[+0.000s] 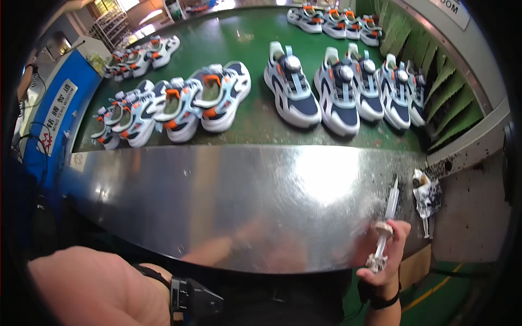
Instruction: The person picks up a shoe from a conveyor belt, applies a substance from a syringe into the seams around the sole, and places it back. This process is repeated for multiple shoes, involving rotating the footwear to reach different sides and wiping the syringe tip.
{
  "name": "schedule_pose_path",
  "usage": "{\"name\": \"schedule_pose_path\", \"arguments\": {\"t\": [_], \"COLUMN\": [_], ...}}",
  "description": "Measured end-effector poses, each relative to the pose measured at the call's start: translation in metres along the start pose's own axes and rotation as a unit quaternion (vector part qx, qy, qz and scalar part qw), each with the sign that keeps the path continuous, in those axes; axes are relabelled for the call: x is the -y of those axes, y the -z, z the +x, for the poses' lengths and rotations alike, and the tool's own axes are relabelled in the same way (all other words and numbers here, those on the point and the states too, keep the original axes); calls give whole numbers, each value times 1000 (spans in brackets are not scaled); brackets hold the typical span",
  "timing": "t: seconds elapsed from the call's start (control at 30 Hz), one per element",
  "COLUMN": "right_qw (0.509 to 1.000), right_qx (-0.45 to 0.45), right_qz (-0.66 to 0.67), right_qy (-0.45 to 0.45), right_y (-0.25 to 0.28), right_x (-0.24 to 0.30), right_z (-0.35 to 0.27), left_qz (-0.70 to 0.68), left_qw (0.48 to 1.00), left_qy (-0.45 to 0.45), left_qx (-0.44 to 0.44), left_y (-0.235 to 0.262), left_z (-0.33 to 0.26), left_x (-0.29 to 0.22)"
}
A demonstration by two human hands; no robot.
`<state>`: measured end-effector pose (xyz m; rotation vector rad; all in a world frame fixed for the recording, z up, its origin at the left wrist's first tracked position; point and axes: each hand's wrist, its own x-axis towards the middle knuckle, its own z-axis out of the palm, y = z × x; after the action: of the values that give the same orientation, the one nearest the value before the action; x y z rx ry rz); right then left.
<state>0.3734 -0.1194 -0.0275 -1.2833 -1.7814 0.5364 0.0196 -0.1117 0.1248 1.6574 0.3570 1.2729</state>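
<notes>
At steel counter edge: right hand (387,255) grip clamped round syringe (385,231), tip pointing up.

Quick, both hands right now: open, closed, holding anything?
Left hand: fingers out of frame, cannot tell.
Right hand: closed around a syringe-like applicator.

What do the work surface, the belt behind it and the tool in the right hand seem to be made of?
The work surface looks like polished sheet metal: it mirrors light and the arms. The belt appears to be matte green rubber or plastic, scuffed. The syringe-like tool in the right hand seems clear plastic, see-through, its grip crusted with what may be dried glue.
</notes>
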Motion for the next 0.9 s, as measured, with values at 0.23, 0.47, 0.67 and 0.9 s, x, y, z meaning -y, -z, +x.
{"name": "schedule_pose_path", "arguments": {"t": [0.23,0.47,0.67,0.9], "right_qw": [999,993,999,987], "right_qx": [-13,12,0,121], "right_qz": [-3,-64,27,-104], "right_qy": [47,96,32,20], "right_y": [-3,4,10,51], "right_x": [3,1,10,22], "right_z": [3,6,6,-4], "left_qz": [28,106,187,258], "left_qw": [999,955,884,877], "left_qy": [23,111,261,252], "left_qx": [-21,-253,-339,-319], "left_y": [-3,58,124,135], "left_z": [3,3,-2,51], "left_x": [-6,55,161,196]}}
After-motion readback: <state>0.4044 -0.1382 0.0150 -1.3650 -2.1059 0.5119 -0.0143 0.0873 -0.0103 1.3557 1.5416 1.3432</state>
